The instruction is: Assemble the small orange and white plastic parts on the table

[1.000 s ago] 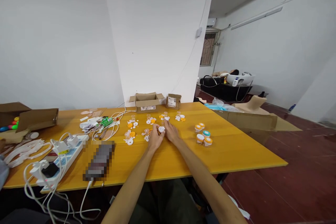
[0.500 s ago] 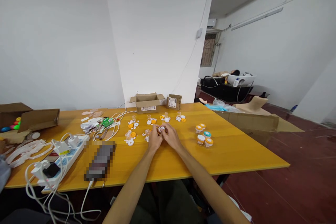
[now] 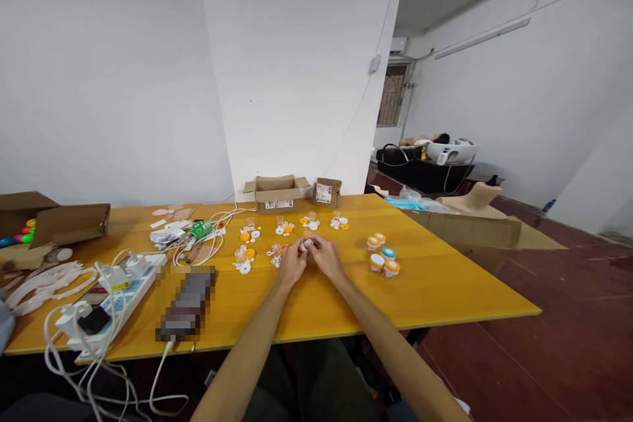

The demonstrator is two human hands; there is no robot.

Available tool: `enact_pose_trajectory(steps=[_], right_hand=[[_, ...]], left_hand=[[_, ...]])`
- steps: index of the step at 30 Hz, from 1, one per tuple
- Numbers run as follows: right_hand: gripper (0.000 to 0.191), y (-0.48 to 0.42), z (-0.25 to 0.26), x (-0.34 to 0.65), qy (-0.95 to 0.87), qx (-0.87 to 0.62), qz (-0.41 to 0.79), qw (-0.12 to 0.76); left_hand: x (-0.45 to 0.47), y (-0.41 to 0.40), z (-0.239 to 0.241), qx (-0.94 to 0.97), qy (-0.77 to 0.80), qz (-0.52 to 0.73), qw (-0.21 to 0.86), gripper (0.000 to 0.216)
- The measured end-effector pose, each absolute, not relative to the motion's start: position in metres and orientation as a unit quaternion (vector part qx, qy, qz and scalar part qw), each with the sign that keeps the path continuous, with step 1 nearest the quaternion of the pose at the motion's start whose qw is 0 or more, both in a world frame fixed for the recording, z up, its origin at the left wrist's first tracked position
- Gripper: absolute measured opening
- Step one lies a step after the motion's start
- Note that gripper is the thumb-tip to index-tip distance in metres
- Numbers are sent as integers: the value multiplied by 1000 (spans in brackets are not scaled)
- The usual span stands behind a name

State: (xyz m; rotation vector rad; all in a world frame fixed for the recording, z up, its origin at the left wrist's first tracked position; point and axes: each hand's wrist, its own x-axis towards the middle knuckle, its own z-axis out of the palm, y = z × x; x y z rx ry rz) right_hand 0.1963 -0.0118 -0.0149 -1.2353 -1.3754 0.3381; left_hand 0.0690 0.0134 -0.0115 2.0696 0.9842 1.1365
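Note:
Between my fingertips, over the middle of the table, is a small white disc with dark holes. My left hand pinches it from the left, and my right hand closes on it from the other side. Fingers cover part of the disc. Just beyond and left of my hands lie small groups of parts: clear cups, orange rings, white rings and dotted white pieces. Right of my hands stand several small clear jars with white, orange and teal lids.
At the table's back sit an open cardboard box and a smaller box. Leftward are a phone on a charging cable, a power strip with tangled white cables, and a box of coloured balls. The table's right edge borders the floor.
My fingers have shifted slightly around the disc, and its holed face is turned a little differently. The view has moved slightly; the things on the table have stayed put.

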Motion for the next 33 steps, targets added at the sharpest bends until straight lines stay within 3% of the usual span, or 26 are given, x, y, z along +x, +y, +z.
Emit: enact_pose_trajectory(steps=[8, 18, 25, 33], right_hand=[[18, -10, -16, 197, -546, -524, 170, 631], [25, -8, -15, 199, -485, -479, 203, 703], [19, 2, -28, 206, -495, -496, 256, 666], [9, 3, -34, 206, -523, -587, 175, 593]], left_hand=[[70, 13, -11, 778, 373, 411, 295, 27], [71, 2, -5, 802, 414, 374, 212, 27], [72, 7, -11, 825, 383, 380, 168, 26], [71, 2, -7, 848, 415, 319, 82, 19]])
